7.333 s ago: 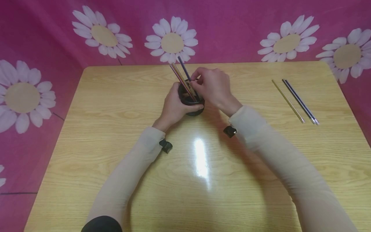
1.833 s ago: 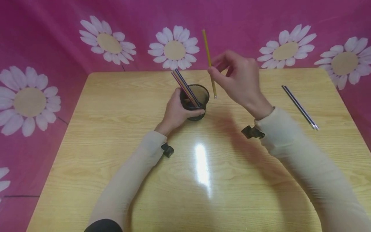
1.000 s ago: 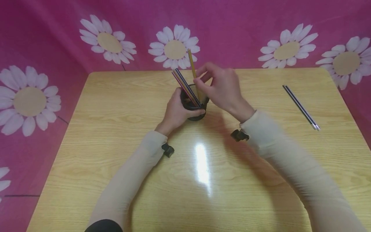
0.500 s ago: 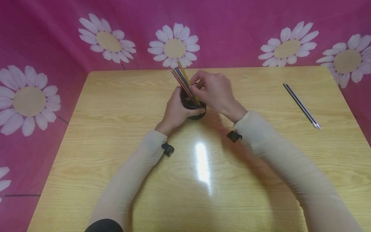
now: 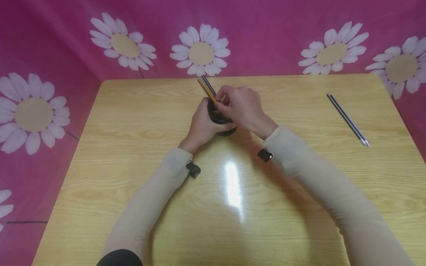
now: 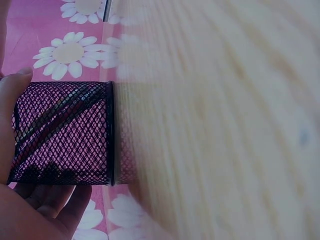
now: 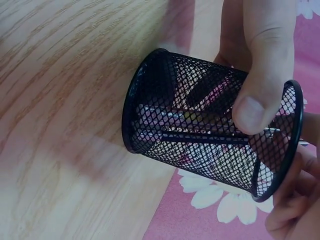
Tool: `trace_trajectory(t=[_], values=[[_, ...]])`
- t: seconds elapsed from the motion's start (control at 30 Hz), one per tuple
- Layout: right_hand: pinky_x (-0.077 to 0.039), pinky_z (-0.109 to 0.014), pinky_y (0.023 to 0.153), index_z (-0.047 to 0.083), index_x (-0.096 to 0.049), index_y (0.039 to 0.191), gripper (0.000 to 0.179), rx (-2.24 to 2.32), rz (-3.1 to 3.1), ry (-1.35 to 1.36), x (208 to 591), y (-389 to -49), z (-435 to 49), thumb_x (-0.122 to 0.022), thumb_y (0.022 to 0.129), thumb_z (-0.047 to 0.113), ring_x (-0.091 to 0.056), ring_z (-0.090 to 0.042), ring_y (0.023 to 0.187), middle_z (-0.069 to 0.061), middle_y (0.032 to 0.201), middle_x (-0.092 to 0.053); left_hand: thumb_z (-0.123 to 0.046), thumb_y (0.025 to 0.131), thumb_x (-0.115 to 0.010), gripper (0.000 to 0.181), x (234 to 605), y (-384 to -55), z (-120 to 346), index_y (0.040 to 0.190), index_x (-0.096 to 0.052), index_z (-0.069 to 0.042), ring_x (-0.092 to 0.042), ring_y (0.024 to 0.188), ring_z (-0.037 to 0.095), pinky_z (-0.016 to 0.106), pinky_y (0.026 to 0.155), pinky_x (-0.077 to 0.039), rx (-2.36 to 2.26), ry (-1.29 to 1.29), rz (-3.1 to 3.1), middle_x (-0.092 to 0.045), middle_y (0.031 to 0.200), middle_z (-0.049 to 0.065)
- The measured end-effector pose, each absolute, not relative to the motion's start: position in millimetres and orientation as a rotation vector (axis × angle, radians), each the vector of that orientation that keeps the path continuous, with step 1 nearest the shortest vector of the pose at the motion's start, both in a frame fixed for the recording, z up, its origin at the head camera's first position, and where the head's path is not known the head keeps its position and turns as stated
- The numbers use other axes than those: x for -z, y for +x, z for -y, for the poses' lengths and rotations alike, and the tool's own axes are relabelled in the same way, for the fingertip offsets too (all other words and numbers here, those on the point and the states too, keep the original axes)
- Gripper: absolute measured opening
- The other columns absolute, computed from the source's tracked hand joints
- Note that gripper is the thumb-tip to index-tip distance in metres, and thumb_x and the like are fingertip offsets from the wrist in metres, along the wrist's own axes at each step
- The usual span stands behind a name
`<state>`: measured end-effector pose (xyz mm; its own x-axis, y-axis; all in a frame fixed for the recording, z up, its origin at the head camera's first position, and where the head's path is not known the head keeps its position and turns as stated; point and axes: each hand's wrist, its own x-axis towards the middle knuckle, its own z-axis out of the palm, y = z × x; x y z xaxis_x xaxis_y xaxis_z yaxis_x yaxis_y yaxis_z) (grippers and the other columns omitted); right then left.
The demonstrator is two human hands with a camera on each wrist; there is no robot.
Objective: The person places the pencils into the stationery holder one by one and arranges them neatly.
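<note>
My left hand (image 5: pixel 202 123) grips a black mesh pencil cup (image 6: pixel 65 132) round its side, standing upright on the table. In the right wrist view the left thumb lies across the mesh of the cup (image 7: pixel 200 125). Several pencils lean inside it, their upper ends rising past the rim toward the back left. My right hand (image 5: pixel 244 107) is over the cup's mouth and pinches a yellow pencil (image 5: pixel 208 91) between thumb and forefinger, close against the other pencils. Its lower part is down in the cup; the right fingers hide part of the rim.
Two dark striped pencils (image 5: pixel 347 120) lie side by side at the right of the wooden table (image 5: pixel 133 111), silvery ends toward me. A pink cloth (image 5: pixel 263 37) with white daisies hangs behind and to the sides. Each sleeve cuff carries a small black camera.
The yellow pencil has left the table beside the striped ones, gone upright into the cup, and been lowered and tilted left against the others. My left hand has kept its hold on the cup.
</note>
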<state>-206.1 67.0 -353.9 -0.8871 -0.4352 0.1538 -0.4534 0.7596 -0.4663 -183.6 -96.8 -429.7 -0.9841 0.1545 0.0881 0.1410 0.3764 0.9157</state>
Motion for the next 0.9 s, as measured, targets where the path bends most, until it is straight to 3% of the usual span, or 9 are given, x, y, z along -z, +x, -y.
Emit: trace_trajectory(t=[0.63, 0.9], values=[[-0.054, -0.050, 0.073, 0.013, -0.075, 0.111, 0.019, -0.787, 2.926, 0.700, 357.3, -204.9, -65.4, -0.079, 0.102, 0.030, -0.074, -0.027, 0.088, -0.004, 0.095, -0.081, -0.026, 0.082, -0.100, 0.089, 427.6, -182.5, 95.8, 0.148, -0.045, -0.005, -0.056, 0.132, 0.020, 0.032, 0.117, -0.040, -1.728, 0.297, -2.578, -0.059, 0.143, 0.009], [-0.050, -0.041, 0.067, 0.010, -0.078, 0.108, 0.014, -1.001, 2.719, 0.758, 356.3, -202.3, -77.5, -0.078, 0.101, 0.022, -0.074, -0.022, 0.074, -0.007, 0.090, -0.081, -0.026, 0.078, -0.102, 0.092, 427.8, -181.4, 95.9, 0.150, -0.049, -0.006, -0.056, 0.132, 0.019, 0.032, 0.116, -0.039, -1.698, 0.283, -2.613, -0.061, 0.143, 0.008]])
